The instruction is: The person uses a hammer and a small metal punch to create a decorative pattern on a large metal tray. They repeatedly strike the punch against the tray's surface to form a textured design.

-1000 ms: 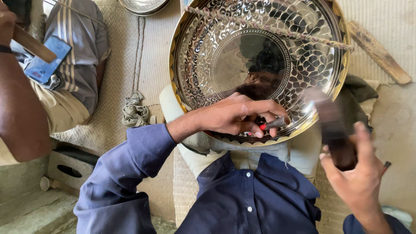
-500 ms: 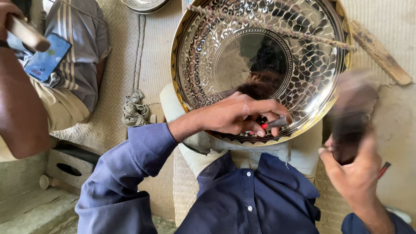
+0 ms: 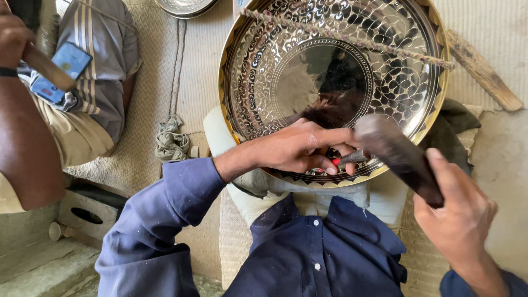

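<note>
A large shiny engraved metal tray (image 3: 264, 71) with a golden scalloped rim leans in front of me. My left hand (image 3: 300, 148) rests on its lower rim and pinches a small metal chisel (image 3: 347, 159) with a red mark, its tip against the tray. My right hand (image 3: 459, 220) grips a dark wooden mallet (image 3: 393, 151), whose blurred head is at the chisel's end. A twisted cord (image 3: 352, 38) stretches across the tray's face.
A second person sits at the left, an arm (image 3: 25, 132) raised with a wooden handle (image 3: 47, 66) in the hand and a blue phone (image 3: 60, 71) on the lap. A knotted rag (image 3: 170, 140) lies on the woven mat. A wooden stick (image 3: 484, 71) lies at the right.
My right hand has swung the mallet from the right side down and left onto the chisel's end. My left hand has stayed on the rim. The other person's handle has shifted slightly.
</note>
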